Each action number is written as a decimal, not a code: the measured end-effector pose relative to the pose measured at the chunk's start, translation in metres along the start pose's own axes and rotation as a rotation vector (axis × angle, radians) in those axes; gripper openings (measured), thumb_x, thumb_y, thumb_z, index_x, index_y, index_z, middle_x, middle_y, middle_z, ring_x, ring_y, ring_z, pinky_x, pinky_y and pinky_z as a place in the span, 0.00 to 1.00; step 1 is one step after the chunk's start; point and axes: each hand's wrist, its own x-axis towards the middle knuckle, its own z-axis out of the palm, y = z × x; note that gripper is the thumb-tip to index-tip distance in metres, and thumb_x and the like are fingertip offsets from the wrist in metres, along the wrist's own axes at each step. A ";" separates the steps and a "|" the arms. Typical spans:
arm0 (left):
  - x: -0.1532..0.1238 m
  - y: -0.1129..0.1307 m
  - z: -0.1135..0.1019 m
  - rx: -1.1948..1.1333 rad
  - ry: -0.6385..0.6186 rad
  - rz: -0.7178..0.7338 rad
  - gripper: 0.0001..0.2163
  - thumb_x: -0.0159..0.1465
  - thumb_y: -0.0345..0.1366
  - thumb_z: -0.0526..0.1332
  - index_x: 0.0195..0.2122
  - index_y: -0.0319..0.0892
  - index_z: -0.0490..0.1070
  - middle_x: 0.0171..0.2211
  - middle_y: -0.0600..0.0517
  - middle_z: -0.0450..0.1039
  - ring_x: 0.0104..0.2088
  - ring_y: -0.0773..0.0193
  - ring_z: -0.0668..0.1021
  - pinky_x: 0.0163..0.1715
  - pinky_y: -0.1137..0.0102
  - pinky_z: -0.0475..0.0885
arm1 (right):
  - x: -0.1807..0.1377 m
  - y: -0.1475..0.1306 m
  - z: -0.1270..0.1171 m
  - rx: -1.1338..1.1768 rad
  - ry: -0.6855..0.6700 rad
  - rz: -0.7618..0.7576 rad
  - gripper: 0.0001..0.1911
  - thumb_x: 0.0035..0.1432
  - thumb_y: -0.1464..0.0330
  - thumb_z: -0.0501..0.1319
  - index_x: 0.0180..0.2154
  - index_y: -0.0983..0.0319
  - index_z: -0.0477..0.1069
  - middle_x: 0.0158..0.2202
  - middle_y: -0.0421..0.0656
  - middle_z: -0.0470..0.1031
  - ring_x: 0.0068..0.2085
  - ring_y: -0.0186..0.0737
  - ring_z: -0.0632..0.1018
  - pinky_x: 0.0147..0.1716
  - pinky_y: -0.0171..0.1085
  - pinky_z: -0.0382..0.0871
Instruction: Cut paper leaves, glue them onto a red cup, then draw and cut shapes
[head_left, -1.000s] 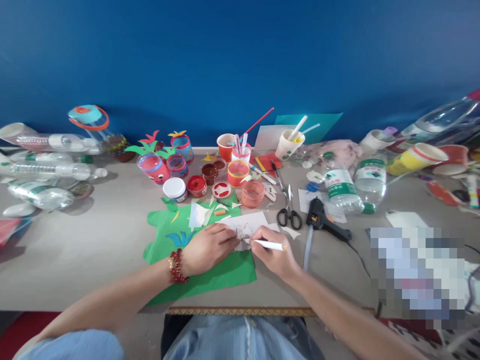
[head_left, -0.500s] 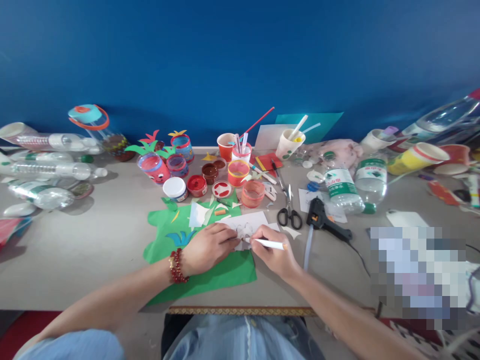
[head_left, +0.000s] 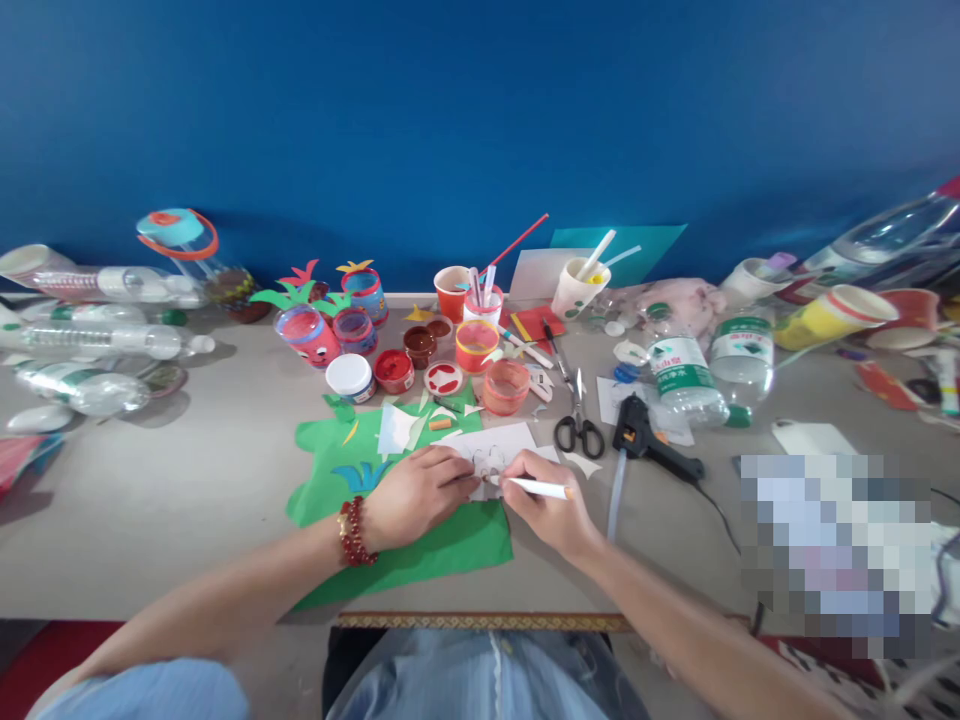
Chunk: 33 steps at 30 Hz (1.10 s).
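My right hand (head_left: 546, 500) is closed round a white marker (head_left: 541, 488), its tip down on a sheet of white paper (head_left: 517, 438). Dark curved lines show on that sheet, between my hands. My left hand (head_left: 424, 493), with a red bead bracelet at the wrist, lies flat over the paper's left side and presses it down. Beneath both is a green sheet (head_left: 442, 555). A blue paper cutout shaped like leaves (head_left: 361, 476) lies beside my left hand, among white paper scraps (head_left: 401, 428). Black-handled scissors (head_left: 578, 425) lie beyond my right hand.
A glue gun (head_left: 649, 440) with a cord lies to the right, near upright water bottles (head_left: 682, 375). Paint jars (head_left: 394, 370) and decorated cups (head_left: 307, 338) stand behind the green sheet. Several plastic bottles (head_left: 97, 340) lie at the far left. A blue wall (head_left: 480, 130) closes off the back.
Almost nothing differs. The marker's tip and my right fingers stay at nearly the same spot on the paper, and my left hand keeps its place.
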 end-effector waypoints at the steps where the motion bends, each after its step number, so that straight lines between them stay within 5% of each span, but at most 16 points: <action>1: 0.000 0.000 0.000 0.000 0.000 -0.001 0.11 0.70 0.35 0.53 0.49 0.42 0.72 0.46 0.47 0.74 0.48 0.58 0.73 0.51 0.61 0.71 | 0.000 0.000 0.000 -0.002 -0.005 0.001 0.08 0.57 0.67 0.57 0.26 0.59 0.66 0.23 0.39 0.74 0.24 0.35 0.72 0.25 0.32 0.63; 33: 0.001 0.001 -0.002 0.004 0.002 0.005 0.11 0.70 0.35 0.53 0.49 0.41 0.72 0.46 0.47 0.75 0.47 0.59 0.73 0.51 0.62 0.71 | 0.000 0.001 0.001 -0.015 0.002 0.008 0.07 0.57 0.68 0.58 0.26 0.59 0.66 0.23 0.39 0.74 0.24 0.35 0.72 0.25 0.31 0.63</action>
